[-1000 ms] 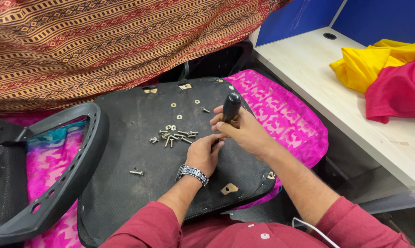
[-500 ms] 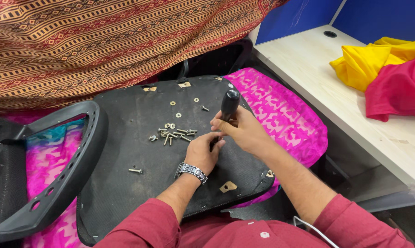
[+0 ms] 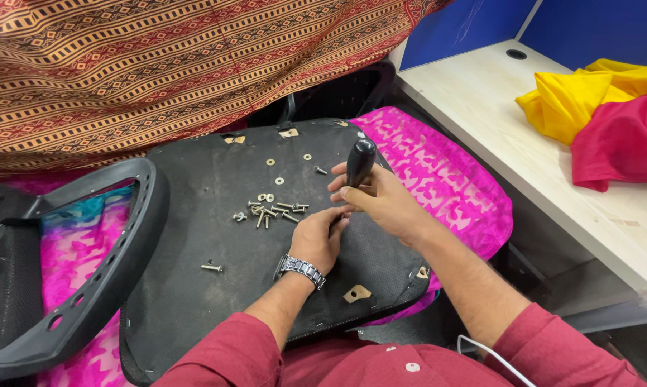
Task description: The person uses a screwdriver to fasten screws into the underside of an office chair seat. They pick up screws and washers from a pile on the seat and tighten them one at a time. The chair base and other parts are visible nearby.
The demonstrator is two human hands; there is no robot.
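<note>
A black chair seat base (image 3: 216, 301) lies upside down in front of me. My right hand (image 3: 381, 204) grips the black handle of a screwdriver (image 3: 360, 162), held upright over the base. My left hand (image 3: 318, 238), with a metal watch at the wrist, rests on the base with its fingertips pinched at the tool's lower end, which is hidden between the hands. A small heap of screws and washers (image 3: 270, 210) lies just left of my left hand. One loose screw (image 3: 211, 268) lies apart, nearer the base's left edge.
A black plastic chair back frame (image 3: 87, 294) leans at the left over pink patterned cloth (image 3: 445, 179). Striped brown fabric (image 3: 159, 64) hangs behind. A pale desk (image 3: 553, 179) at the right carries yellow and red cloths (image 3: 603, 122).
My left hand has closed in under the screwdriver and the two hands have shifted slightly; the handle stays upright.
</note>
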